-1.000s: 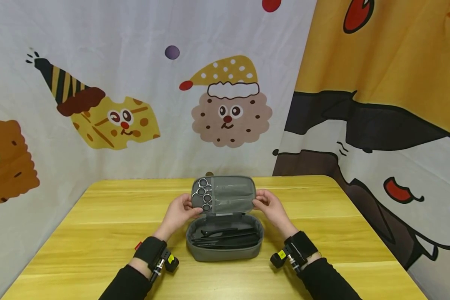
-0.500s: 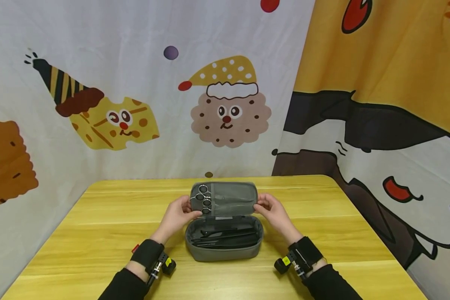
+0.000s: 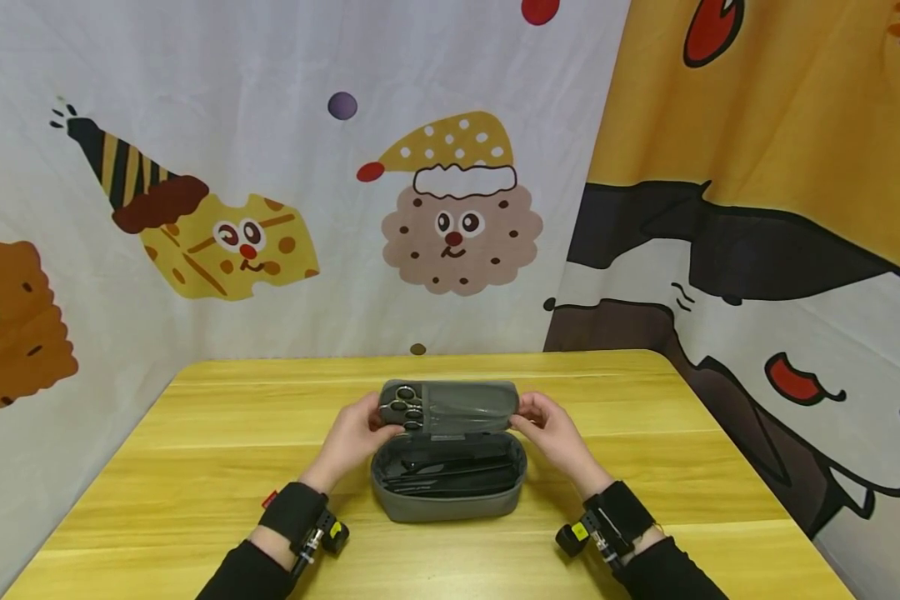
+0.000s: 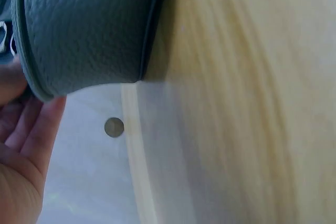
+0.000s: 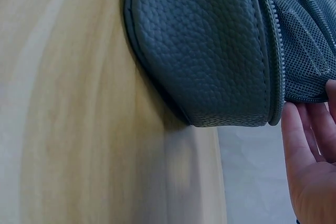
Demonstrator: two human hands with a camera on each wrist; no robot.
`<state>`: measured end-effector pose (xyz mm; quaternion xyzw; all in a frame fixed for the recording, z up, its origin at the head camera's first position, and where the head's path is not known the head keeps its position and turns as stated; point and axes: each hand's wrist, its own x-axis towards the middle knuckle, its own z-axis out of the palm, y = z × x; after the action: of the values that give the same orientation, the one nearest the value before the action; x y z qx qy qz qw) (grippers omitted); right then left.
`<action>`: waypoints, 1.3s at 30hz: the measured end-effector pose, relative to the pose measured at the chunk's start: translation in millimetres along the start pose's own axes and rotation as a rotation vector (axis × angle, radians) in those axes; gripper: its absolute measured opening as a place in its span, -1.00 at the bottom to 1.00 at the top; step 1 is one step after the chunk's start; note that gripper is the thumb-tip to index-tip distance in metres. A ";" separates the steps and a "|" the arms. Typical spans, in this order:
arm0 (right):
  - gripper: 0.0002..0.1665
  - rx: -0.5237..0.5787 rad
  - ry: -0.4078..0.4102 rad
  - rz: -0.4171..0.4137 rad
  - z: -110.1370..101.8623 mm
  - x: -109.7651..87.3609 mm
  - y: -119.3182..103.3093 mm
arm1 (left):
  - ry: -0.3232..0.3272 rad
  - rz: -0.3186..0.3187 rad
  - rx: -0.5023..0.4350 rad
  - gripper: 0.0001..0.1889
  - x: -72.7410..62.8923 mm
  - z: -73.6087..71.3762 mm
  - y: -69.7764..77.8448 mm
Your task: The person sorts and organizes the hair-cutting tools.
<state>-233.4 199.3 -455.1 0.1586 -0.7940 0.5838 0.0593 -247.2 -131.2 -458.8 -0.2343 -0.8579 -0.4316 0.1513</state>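
Observation:
A grey zip case [image 3: 457, 508] sits on the table in front of me with its lid [image 3: 471, 406] raised and tilted. Metal scissor handles [image 3: 405, 396] show in the pocket at the lid's left. Dark slender tools [image 3: 453, 482], of a kind I cannot make out, lie in the lower part. My left hand [image 3: 351, 433] pinches the lid's left edge between thumb and fingers. At the right edge, my right hand [image 3: 557, 432] pinches it likewise. The right wrist view shows the lid's mesh lining [image 5: 304, 40] beside the case's zip [image 5: 275, 51].
The wood-grain table [image 3: 217, 483] extends on both sides of the case. Behind it hangs a white curtain [image 3: 270, 150] with cartoon prints, and a yellow, black and white one [image 3: 757, 150] hangs at the right.
The lid's upper edge has come down, so the lid looks shorter and a little wider. Both hands have moved slightly downward with it. The lower part of the case has stayed in place.

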 end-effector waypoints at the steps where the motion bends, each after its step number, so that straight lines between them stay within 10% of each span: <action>1: -0.86 -0.007 0.001 -0.004 0.2 -0.9 -0.4 | -0.001 0.005 0.011 -0.68 -0.3 0.5 1.3; 13: -0.83 -0.055 -0.024 -0.044 -1.1 -7.2 -2.7 | -0.006 0.041 0.111 -0.60 -3.4 5.9 6.8; 26: -0.70 0.003 -0.166 -0.148 -8.1 -8.5 6.4 | -0.080 0.315 0.263 -0.24 -2.9 -1.6 1.4; 39: -0.69 -0.003 -0.190 -0.105 -10.2 -10.5 2.9 | -0.136 0.315 0.339 -0.33 -3.5 -4.7 6.7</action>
<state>-225.4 211.7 -457.5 0.2546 -0.7875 0.5610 0.0147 -240.4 -132.4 -453.3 -0.3652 -0.8790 -0.2358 0.1957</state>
